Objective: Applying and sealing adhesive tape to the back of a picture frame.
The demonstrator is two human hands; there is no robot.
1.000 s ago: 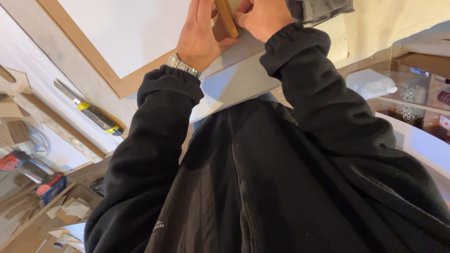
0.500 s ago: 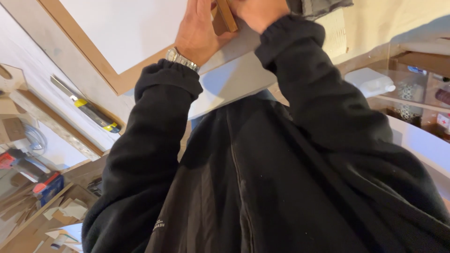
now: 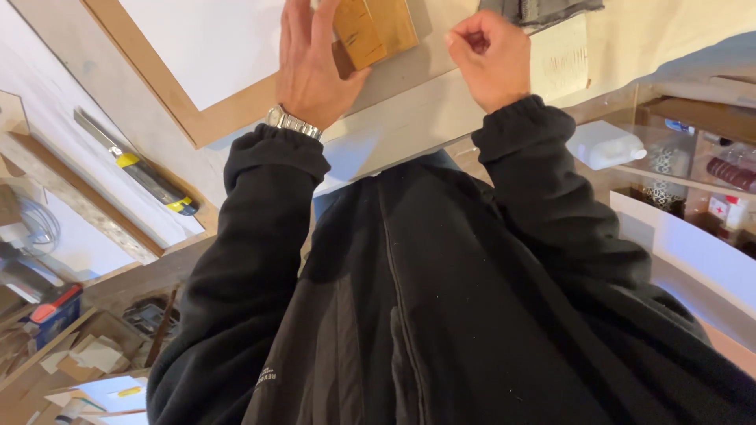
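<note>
Wooden block (image 3: 375, 30) on table (image 3: 409, 118), pinned by left hand (image 3: 311, 67).

Left hand open, flat, fingers spread along block's left side, thumb touching its near end. Block's long axis tilted, running away from body toward top of view. Right hand (image 3: 488, 59) closed in loose fist, holding nothing visible, just beside block on right, apart from it. Left hand nearer.

Open benchtop lies in the upper centre of the frame between the left hand (image 3: 311, 67), flat against the wooden block (image 3: 375, 30), and the curled right hand (image 3: 490, 57); a brown-framed white panel (image 3: 205, 47) bounds it at upper left, a grey cloth (image 3: 539, 9) at upper right.
</note>
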